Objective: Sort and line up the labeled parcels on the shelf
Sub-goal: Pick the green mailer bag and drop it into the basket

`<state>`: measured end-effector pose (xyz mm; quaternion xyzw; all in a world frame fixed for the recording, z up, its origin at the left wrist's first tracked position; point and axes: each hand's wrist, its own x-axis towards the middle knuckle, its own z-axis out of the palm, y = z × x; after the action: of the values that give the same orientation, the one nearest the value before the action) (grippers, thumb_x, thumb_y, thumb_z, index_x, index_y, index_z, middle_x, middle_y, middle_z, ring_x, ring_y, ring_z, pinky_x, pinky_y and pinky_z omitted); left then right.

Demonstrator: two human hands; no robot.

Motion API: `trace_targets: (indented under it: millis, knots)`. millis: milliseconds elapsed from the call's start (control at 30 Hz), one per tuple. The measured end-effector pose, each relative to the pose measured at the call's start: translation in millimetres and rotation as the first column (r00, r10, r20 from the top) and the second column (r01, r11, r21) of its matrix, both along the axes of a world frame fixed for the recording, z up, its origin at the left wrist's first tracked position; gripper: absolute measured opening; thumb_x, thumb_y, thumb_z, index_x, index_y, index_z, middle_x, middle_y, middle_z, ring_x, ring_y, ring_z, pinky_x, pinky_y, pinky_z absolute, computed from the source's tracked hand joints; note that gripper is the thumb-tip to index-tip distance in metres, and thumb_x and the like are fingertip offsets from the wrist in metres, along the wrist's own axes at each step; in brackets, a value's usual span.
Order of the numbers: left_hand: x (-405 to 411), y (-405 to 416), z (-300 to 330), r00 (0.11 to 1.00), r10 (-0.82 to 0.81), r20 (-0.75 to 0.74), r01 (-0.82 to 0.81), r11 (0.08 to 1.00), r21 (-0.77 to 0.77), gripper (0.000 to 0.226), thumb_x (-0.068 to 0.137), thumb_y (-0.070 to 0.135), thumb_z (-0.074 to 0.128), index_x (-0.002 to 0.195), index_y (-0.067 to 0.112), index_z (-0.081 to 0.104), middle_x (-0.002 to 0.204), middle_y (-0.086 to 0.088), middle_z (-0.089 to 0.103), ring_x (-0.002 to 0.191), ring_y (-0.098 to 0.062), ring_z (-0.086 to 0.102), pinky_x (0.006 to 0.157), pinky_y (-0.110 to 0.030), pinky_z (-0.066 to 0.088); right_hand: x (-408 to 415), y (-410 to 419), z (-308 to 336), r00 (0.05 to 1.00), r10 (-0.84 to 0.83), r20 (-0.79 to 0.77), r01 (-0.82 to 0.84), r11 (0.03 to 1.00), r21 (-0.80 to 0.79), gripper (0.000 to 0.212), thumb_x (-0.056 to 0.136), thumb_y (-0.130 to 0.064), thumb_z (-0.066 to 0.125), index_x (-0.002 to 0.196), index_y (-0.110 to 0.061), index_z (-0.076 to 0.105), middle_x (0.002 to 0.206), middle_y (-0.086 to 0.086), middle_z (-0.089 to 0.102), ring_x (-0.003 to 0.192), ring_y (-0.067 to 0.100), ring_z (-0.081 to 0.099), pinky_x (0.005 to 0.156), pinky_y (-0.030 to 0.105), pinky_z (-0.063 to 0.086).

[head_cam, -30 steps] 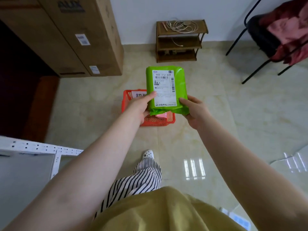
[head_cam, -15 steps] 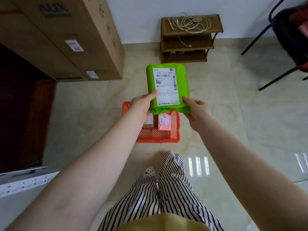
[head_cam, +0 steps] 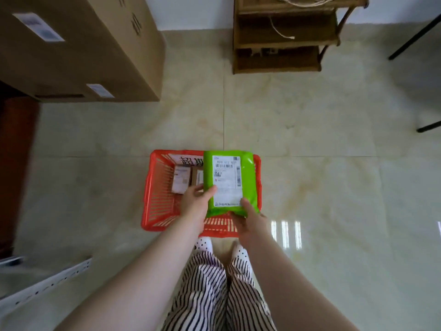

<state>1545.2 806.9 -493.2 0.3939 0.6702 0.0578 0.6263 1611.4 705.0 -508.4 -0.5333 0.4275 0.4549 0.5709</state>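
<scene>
both hands – left hand (head_cam: 194, 199), right hand (head_cam: 248, 217) – pinch the green parcel (head_cam: 248, 180) over the red basket (head_cam: 155, 187). two small parcels (head_cam: 181, 179) lie inside – nothing visibly shelved, sorting looks early.

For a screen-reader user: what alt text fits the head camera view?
Both hands, the left hand and right hand, hold a green parcel with a white label over a red basket on a tiled floor. Two small labeled boxes lie in the basket.

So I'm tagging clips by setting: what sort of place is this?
Probably a home room used for parcel sorting: tiled floor, big cardboard box, small wooden rack, red basket of parcels.
</scene>
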Motion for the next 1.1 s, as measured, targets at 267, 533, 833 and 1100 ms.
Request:
trace_targets:
  millis: [267, 533, 833, 1100]
  knots:
    - [19, -2, -203, 0.987, -0.068, -0.145, 0.077, 0.995, 0.059, 0.042, 0.082, 0.021, 0.074, 0.118, 0.005, 0.06, 0.112, -0.011, 0.067, 0.095, -0.024, 0.064, 0.084, -0.032, 0.05, -2, 16, -194, 0.991, -0.119, -0.059, 0.111, 0.987, -0.119, 0.041, 0.084, -0.005, 0.074, 0.122, 0.0, 0.062, 0.115, 0.021, 0.068, 0.097, 0.032, 0.07, 0.056, 0.032, 0.062]
    - [36, -1, -312, 0.942, -0.193, -0.274, 0.234, 0.964, 0.124, 0.037, 0.084, 0.027, 0.072, 0.115, 0.009, 0.062, 0.113, -0.008, 0.068, 0.102, -0.026, 0.064, 0.084, -0.029, 0.048, 9, 22, -315, 0.994, -0.1, -0.048, 0.088, 0.972, -0.217, 0.042, 0.084, -0.011, 0.075, 0.121, 0.001, 0.06, 0.097, 0.018, 0.07, 0.066, 0.025, 0.067, 0.038, 0.027, 0.053]
    - [43, 5, -341, 0.893, -0.261, -0.365, 0.278, 0.96, -0.005, 0.039, 0.09, 0.027, 0.064, 0.123, 0.008, 0.054, 0.122, -0.01, 0.064, 0.107, -0.029, 0.062, 0.078, -0.029, 0.045, -11, -5, -419, 0.962, 0.26, -0.083, -0.273, 0.904, -0.33, 0.108, 0.029, -0.074, 0.084, 0.112, -0.009, 0.06, 0.104, 0.015, 0.068, 0.084, 0.036, 0.072, 0.073, 0.051, 0.061]
    - [46, 4, -338, 0.88, -0.246, -0.406, 0.275, 0.961, 0.014, 0.041, 0.089, 0.032, 0.064, 0.121, 0.007, 0.055, 0.118, -0.01, 0.065, 0.097, -0.027, 0.063, 0.072, -0.03, 0.046, -5, -1, -429, 0.962, 0.268, -0.051, -0.27, 0.914, -0.301, 0.125, 0.01, -0.074, 0.084, 0.116, -0.012, 0.061, 0.109, 0.013, 0.069, 0.091, 0.037, 0.071, 0.077, 0.053, 0.06]
